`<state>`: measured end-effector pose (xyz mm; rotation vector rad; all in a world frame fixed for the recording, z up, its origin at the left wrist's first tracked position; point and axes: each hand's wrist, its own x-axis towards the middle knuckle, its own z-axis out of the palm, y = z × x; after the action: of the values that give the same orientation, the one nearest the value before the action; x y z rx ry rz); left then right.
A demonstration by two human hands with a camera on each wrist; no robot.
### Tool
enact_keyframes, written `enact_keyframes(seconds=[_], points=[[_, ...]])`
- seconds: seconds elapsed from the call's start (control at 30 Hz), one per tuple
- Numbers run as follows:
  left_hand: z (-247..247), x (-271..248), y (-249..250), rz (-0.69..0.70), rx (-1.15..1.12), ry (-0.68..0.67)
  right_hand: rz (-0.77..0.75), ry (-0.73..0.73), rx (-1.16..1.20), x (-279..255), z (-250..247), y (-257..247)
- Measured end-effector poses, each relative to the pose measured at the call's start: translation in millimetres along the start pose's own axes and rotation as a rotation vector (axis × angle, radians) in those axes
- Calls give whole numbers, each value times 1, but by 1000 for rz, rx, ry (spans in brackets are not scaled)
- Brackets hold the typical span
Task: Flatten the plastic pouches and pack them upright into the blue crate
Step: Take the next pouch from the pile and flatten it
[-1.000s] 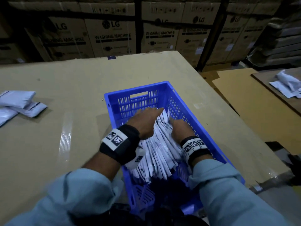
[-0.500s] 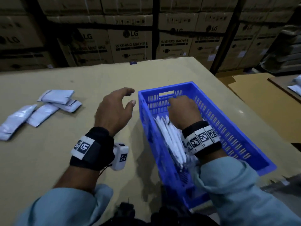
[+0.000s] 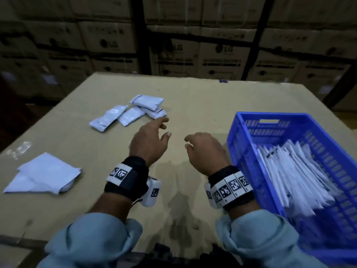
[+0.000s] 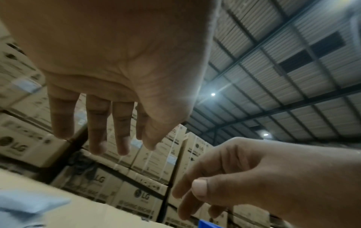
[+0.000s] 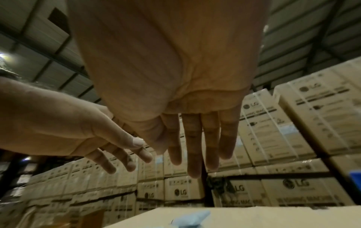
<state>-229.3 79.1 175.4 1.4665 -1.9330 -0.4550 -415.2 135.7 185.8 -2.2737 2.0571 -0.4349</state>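
The blue crate (image 3: pixel 232 149) stands on the right of the table, with a row of flattened white pouches (image 3: pixel 289 171) leaning upright inside. Several puffy loose pouches (image 3: pixel 135 111) lie in a cluster on the far left-centre of the cardboard table top. My left hand (image 3: pixel 166 127) hovers just short of that cluster, fingers spread and empty. My right hand (image 3: pixel 188 142) hangs beside it, left of the crate, also empty. In the wrist views the left hand (image 4: pixel 101 138) and right hand (image 5: pixel 195 154) show straight, relaxed fingers holding nothing.
A loose stack of flat white bags (image 3: pixel 44 173) lies at the near left of the table (image 3: pixel 193 97). Stacked LG cartons (image 3: pixel 222 59) on dark racking fill the background. The table's far edge runs just before them.
Both hands have come out of the crate and moved left over the table, the left hand first, then the right. My view has swung left, so the crate now sits at the right.
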Motion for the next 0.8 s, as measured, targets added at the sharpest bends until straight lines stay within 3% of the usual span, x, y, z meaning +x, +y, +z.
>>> enact_keyframes(seconds=[0.27,0.47,0.63,0.8], points=[[-15,-25,-88,-271,107,-59,-116,-134,52,14,55,-32],[-22,-33,-142,-374,114,-102,-177,-190,79,48,85,-54],[-29,-4,-190,-430,88,-141,-126,-225,196,101,122,-81],[-26,53,-246,-422,182,-305,7,-257,244,182,163,-95]])
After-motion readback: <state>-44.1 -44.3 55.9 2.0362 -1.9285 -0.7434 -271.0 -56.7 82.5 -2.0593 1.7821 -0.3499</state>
